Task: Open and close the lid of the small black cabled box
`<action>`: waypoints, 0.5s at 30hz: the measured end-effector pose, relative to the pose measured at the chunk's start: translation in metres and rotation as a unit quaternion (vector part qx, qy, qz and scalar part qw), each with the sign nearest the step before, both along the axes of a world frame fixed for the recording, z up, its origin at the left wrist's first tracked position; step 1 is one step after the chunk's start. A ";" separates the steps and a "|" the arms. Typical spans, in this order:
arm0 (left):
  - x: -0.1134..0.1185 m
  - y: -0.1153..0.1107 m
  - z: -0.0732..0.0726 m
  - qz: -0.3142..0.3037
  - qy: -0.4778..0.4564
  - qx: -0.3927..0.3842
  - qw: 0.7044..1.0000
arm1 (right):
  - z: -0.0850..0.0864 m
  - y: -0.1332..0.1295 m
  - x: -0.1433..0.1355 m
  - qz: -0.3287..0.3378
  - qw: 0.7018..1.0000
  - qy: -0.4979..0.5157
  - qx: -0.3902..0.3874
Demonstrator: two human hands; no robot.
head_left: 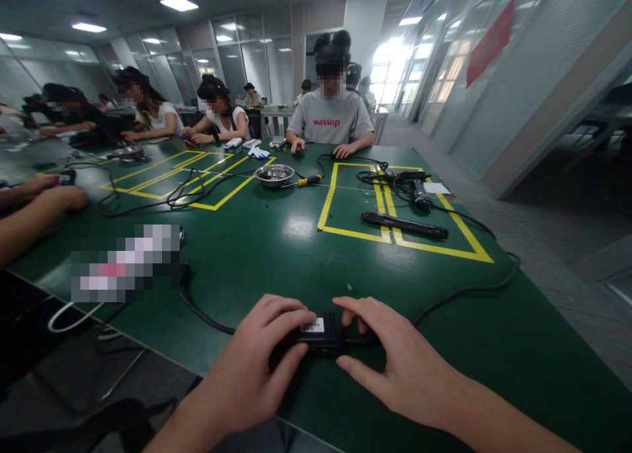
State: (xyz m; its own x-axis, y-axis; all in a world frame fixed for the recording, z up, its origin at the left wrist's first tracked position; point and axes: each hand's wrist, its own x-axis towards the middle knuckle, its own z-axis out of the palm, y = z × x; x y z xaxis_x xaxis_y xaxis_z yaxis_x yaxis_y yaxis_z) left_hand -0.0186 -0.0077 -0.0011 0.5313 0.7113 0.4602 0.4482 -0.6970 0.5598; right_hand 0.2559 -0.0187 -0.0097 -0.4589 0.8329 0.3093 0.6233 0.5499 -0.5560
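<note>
Near the front edge of the table, a black power adapter [332, 334] with a small white label lies between my hands. My left hand [254, 354] grips its left part, fingers over the top and thumb along the near side. At the adapter's other end, my right hand [399, 351] is open, thumb and fingers apart around the cord there. One black cord [210, 321] leads left toward the blurred-out white power strip [131, 262]. Another black cable [467, 290] curves from the right side up to the far right of the table.
Yellow tape rectangles mark the green table [276, 262]. On it are a black rod-shaped tool [405, 225], a tangle of cables with a dark tool [421, 193], a metal bowl [274, 175] and a yellow-handled screwdriver [309, 181]. A person [330, 114] sits opposite; another person's arm [39, 209] reaches in at left.
</note>
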 end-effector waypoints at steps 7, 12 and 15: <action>-0.003 0.019 -0.022 0.187 -0.015 0.034 0.982 | 0.000 0.003 0.000 0.029 0.999 0.002 0.022; -0.006 0.018 -0.018 0.182 0.001 0.049 0.982 | -0.003 0.006 0.000 0.037 0.999 0.007 0.039; -0.008 0.008 -0.008 0.162 0.008 0.078 0.984 | -0.003 0.006 0.000 0.034 0.999 0.018 0.034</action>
